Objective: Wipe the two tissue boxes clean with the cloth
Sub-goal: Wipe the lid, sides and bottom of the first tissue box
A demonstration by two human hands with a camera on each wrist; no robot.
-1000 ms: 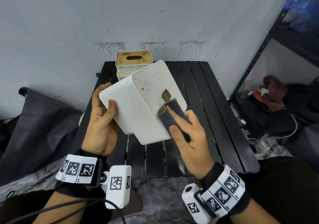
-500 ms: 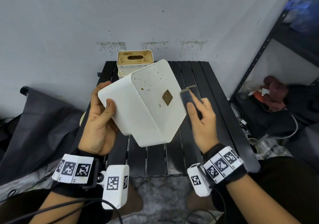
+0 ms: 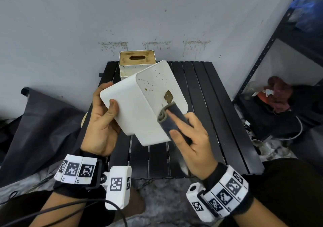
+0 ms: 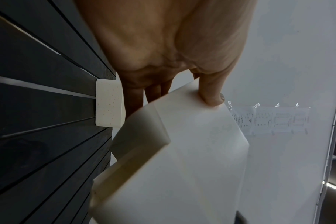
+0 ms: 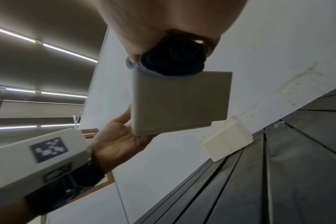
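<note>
Two tissue boxes are in my view: one white box [image 3: 139,104] I have lifted above the black slatted tabletop [image 3: 218,113], and a second box with a wooden top [image 3: 137,60] standing at the far edge of the tabletop, near the grey wall [image 3: 157,16].

My left hand [image 3: 100,127] holds the lifted box at its left end, thumb curled over the near face and the other fingers wrapped behind it. In the left wrist view the thumb [image 4: 211,94] presses on the box's face [image 4: 192,151]. The box is tilted, its speckled face with a small brown square turned up toward me; brown spots show on that face.

My right hand [image 3: 192,139] presses a dark folded cloth [image 3: 172,120] against the lower right part of the speckled face, just below the brown square. The forefinger lies straight along the cloth, the thumb pins its near end, so the cloth is pinched between thumb and fingers. In the right wrist view the cloth [image 5: 173,60] is bunched under the hand against the box's edge [image 5: 180,103], and the second box [image 5: 226,139] sits beyond on the tabletop.

A dark metal shelf [image 3: 279,34] stands at right
</note>
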